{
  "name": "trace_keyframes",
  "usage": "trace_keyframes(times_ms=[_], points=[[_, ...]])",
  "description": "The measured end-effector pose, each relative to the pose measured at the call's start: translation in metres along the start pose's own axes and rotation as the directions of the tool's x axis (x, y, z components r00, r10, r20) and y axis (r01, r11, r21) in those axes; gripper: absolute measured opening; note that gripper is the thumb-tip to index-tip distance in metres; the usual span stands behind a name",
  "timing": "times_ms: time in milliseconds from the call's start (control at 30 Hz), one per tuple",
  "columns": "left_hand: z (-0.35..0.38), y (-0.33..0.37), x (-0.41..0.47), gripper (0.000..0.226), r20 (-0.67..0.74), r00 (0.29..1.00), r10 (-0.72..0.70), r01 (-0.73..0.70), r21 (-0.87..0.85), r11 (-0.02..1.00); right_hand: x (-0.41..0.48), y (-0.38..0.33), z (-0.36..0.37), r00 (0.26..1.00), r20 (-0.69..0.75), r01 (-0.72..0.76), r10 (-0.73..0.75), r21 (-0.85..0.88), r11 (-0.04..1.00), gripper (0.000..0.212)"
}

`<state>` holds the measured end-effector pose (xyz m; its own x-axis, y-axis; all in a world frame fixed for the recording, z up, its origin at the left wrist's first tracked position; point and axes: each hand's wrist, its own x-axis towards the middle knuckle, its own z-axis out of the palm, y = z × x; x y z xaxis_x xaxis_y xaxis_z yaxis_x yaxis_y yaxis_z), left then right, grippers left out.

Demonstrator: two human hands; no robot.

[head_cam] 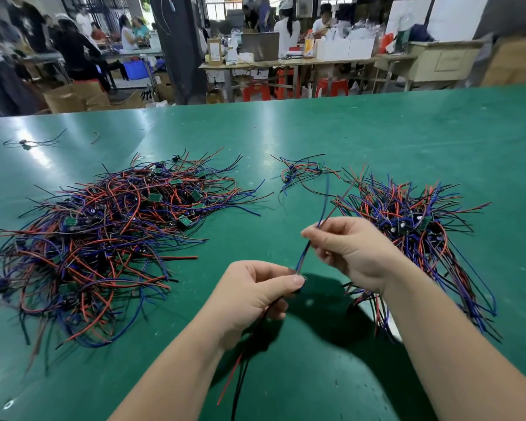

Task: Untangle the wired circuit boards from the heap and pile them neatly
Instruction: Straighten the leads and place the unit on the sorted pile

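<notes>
Pinches mostly hidden board [297, 290] in curled left hand [255, 296]; nips thin, smooth blue wire [302, 256] in right hand [349, 250] just beyond

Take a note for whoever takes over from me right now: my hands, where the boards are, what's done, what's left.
Left hand pinches one wired board near its board end; right hand pinches its blue lead.
The tangled heap lies left on the green table, the neater pile right, a small cluster behind between them.
Done: part sorted.
Left: add this board to the pile, then work through the heap.
</notes>
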<state>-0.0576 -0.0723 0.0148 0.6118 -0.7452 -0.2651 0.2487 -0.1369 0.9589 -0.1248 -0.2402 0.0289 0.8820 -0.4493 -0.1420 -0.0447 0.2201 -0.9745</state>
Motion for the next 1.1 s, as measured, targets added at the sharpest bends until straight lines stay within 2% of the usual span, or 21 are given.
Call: trace_keyframes(times_ms=[67,167,367,633,800,833,900,933,1000,1067,1100], points=[[0.0,-0.001,-0.002,0.012,0.043,0.999,-0.015,0.013,0.042,0.999,0.001,-0.008,-0.011,0.989,-0.142,0.049,-0.036,0.088,0.995,0.014],[0.003,-0.001,-0.005,0.002,0.136,0.99,-0.025,0.002,0.161,0.987,0.001,-0.016,-0.022,0.95,-0.306,0.118,-0.061,0.171,0.978,0.016],[-0.001,0.002,-0.006,0.01,0.222,0.975,-0.021,-0.018,0.173,0.985,0.0,-0.017,-0.022,0.921,-0.386,0.156,-0.059,0.227,0.961,0.014],[-0.006,0.001,-0.001,0.019,0.067,0.997,0.037,-0.055,0.283,0.958,0.002,-0.012,-0.013,0.891,-0.454,0.173,-0.011,0.319,0.932,0.013],[-0.005,-0.003,0.001,0.015,-0.007,0.999,0.031,-0.029,0.234,0.972,0.002,-0.009,-0.008,0.904,-0.426,0.213,-0.047,0.35,0.912,0.012],[-0.004,-0.003,0.001,0.012,-0.051,0.998,0.038,-0.027,0.195,0.98,0.003,-0.008,-0.006,0.898,-0.437,0.218,-0.056,0.329,0.919,0.009],[-0.003,-0.004,0.004,0.013,-0.154,0.986,0.06,-0.046,0.094,0.995,0.001,-0.006,0.0,0.899,-0.424,0.205,-0.113,0.178,0.963,0.007],[-0.002,-0.004,0.005,0.017,-0.198,0.977,0.078,-0.069,0.054,0.996,-0.001,-0.003,0.005,0.918,-0.36,0.203,-0.166,0.066,0.977,0.008],[-0.002,-0.004,0.006,0.026,-0.241,0.963,0.124,-0.123,0.021,0.992,-0.006,0.005,0.018,0.962,-0.113,0.227,-0.247,-0.166,0.96,0.007],[-0.004,-0.004,0.006,0.026,-0.24,0.957,0.164,-0.163,0.024,0.986,-0.01,0.012,0.03,0.957,0.099,0.289,-0.273,-0.406,0.867,0.007],[-0.005,-0.004,0.007,0.021,-0.237,0.955,0.18,-0.178,0.033,0.984,-0.011,0.015,0.034,0.943,0.14,0.33,-0.302,-0.52,0.788,0.007]])
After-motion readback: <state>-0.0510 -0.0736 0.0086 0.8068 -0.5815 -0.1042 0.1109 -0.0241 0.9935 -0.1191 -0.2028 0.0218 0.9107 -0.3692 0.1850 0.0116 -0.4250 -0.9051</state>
